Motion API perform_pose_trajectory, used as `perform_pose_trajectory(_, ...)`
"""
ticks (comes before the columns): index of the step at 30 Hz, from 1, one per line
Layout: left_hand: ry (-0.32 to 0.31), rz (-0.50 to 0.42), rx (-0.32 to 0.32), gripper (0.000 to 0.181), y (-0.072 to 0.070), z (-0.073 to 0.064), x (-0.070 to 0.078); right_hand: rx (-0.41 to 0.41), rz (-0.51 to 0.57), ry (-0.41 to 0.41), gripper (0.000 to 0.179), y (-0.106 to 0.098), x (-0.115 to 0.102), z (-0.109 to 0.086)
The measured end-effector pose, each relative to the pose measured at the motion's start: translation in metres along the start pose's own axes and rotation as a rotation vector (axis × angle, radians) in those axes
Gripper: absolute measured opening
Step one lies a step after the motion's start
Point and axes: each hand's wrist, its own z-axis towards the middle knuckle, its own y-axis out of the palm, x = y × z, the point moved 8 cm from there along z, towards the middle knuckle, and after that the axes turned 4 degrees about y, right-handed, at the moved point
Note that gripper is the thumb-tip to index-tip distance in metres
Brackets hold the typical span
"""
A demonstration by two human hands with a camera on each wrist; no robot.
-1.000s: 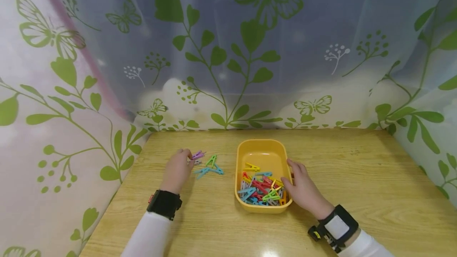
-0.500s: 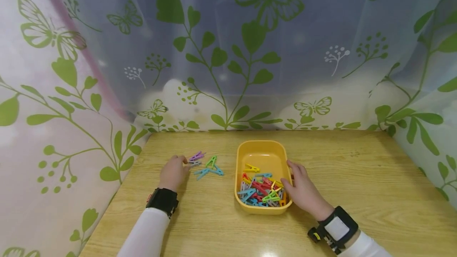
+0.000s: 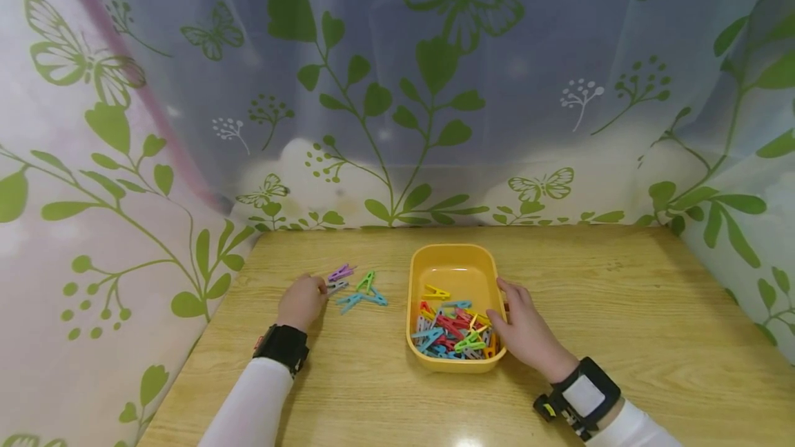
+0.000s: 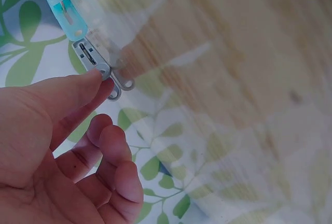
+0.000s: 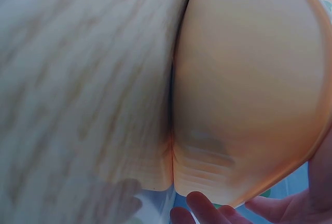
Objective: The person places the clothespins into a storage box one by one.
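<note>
My left hand [image 3: 301, 303] is at the left of the table, thumb and forefinger pinching the near end of a grey clothespin [image 4: 91, 55]; its other fingers curl loosely. Beside it lie a purple clothespin [image 3: 340, 272], a green clothespin [image 3: 365, 282] and two blue clothespins [image 3: 350, 303]. A yellow plastic tub [image 3: 455, 365] stands at mid-table with a pile of mixed clothespins [image 3: 456, 326] in its near half. My right hand [image 3: 528, 330] holds the tub by its right side, thumb at the rim and fingers [image 5: 202, 208] against the outside wall.
The wooden table [image 3: 621, 295] ends at the back against a curtain [image 3: 348, 102] printed with leaves and butterflies. More of this cloth hangs along the left and right sides. Inside the tub, one yellow clothespin [image 3: 437, 292] lies apart from the pile.
My left hand has drawn back left and slightly nearer, from by the purple clothespin to the grey one's end. The grey clothespin has tilted a little. My right hand and the tub hold still.
</note>
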Motion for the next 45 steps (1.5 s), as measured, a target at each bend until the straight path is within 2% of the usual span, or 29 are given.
perform_pose_trajectory(4,0.014,0.018,0.001,0.004,-0.001,-0.001,0.001,-0.002,0.0,-0.001,0.067,0.0,-0.001,0.0)
perform_pose_trajectory(9,-0.001,0.006,-0.008,0.005,-0.004,-0.002,0.002,-0.004,-0.003,-0.001,0.067,-0.001,-0.002,-0.001)
perform_pose_trajectory(14,-0.023,-0.037,0.015,0.009,-0.016,-0.003,0.005,-0.004,0.0,0.003,0.068,0.0,-0.002,-0.001)
perform_pose_trajectory(19,-0.039,-0.054,0.054,0.007,-0.03,-0.009,0.016,-0.002,-0.007,0.007,0.068,-0.001,-0.002,-0.001)
perform_pose_trajectory(23,-0.019,-0.05,0.1,0.006,-0.038,-0.016,0.032,-0.006,-0.016,0.009,0.067,-0.002,-0.003,-0.001)
perform_pose_trajectory(29,0.086,-0.074,0.174,0.007,-0.047,-0.028,0.066,0.016,-0.034,-0.022,0.064,-0.006,-0.007,-0.004)
perform_pose_trajectory(34,0.146,-0.088,0.209,0.004,-0.056,-0.037,0.091,0.063,-0.099,-0.055,0.063,-0.011,-0.007,-0.005)
perform_pose_trajectory(40,0.194,-0.107,0.211,0.004,-0.062,-0.041,0.114,0.113,-0.166,-0.088,0.062,-0.017,-0.008,-0.004)
perform_pose_trajectory(45,0.248,-0.082,0.176,0.004,-0.057,-0.043,0.132,0.122,-0.216,-0.115,0.062,-0.017,-0.01,-0.004)
